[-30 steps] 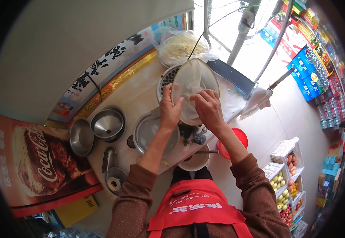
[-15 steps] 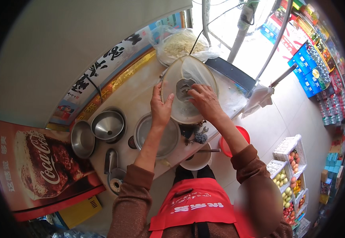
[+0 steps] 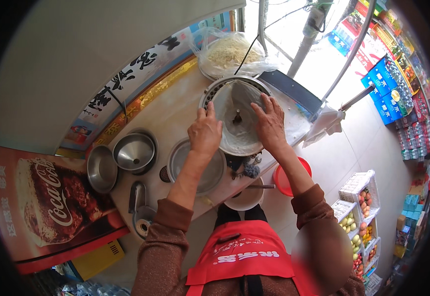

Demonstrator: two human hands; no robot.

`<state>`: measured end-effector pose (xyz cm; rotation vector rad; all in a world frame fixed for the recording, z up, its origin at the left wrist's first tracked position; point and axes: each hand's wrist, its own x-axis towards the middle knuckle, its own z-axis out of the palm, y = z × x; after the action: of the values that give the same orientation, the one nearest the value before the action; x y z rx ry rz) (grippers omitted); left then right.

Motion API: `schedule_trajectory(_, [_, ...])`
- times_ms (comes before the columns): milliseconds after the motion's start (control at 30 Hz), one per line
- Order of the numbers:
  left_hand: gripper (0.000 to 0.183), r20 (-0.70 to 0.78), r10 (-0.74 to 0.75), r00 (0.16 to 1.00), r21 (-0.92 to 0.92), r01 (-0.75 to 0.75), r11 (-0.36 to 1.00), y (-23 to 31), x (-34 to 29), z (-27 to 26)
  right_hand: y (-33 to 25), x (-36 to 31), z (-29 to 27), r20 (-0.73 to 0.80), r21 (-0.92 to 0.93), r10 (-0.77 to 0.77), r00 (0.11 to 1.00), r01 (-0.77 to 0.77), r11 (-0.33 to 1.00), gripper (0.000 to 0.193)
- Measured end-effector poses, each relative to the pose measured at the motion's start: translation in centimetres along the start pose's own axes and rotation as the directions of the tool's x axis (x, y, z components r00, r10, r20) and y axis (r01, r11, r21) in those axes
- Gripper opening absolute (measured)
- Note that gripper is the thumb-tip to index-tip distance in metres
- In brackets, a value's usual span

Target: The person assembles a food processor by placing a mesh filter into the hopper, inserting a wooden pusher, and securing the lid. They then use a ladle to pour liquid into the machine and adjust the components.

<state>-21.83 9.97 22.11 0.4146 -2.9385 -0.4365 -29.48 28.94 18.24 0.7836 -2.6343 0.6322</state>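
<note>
A pale, shallow round bowl (image 3: 237,138) with a dark metal spindle (image 3: 237,118) at its middle lies on a round metal base (image 3: 211,95) with a row of holes round its rim. My left hand (image 3: 205,133) rests against the bowl's left side, fingers stretched out and thumb mostly tucked out of sight. On the opposite side my right hand (image 3: 270,123) lies with fingers spread on the bowl's inner wall and rim. Just left of and nearer than the bowl stands a wide steel pan (image 3: 176,160), partly covered by my left forearm.
Steel bowls (image 3: 134,152) and a handled metal tool (image 3: 144,217) sit on the counter's left side. A clear bag of pale shreds (image 3: 232,53) lies behind. A pale bucket (image 3: 247,198) and a red basin (image 3: 284,183) stand below the counter's edge; fruit crates (image 3: 357,185) are at right.
The bowl, tilted up with its centre hole showing, has come down flat onto the base, the spindle now at its middle. My right hand has moved from the hole to the right rim.
</note>
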Motion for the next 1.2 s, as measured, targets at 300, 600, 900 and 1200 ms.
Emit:
schedule_trajectory(300, [0.064, 0.013, 0.009, 1.0, 0.039, -0.009, 0.999, -0.1, 0.5, 0.5, 1.3, 0.6, 0.5, 0.098, 0.049, -0.024, 0.995, 0.019, 0.999, 0.042])
schedule_trajectory(600, [0.059, -0.062, -0.009, 0.998, -0.032, 0.007, 0.999, -0.7, 0.6, 1.4, 1.4, 1.7, 1.3, 0.091, 0.068, -0.063, 0.994, 0.057, 0.996, 0.043])
schedule_trajectory(900, [0.051, -0.2, -0.065, 0.978, 0.041, 0.074, 0.996, 0.6, 0.7, 2.1, 0.3, 2.9, -0.3, -0.152, 0.194, -0.086, 0.985, 0.115, 0.974, 0.038])
schedule_trajectory(1200, [0.047, -0.136, -0.144, 0.98, 0.058, 0.153, 0.987, 1.2, 0.8, 2.0, -6.1, -1.8, -1.8, 0.276, 0.225, -0.182, 0.944, 0.121, 0.967, 0.014])
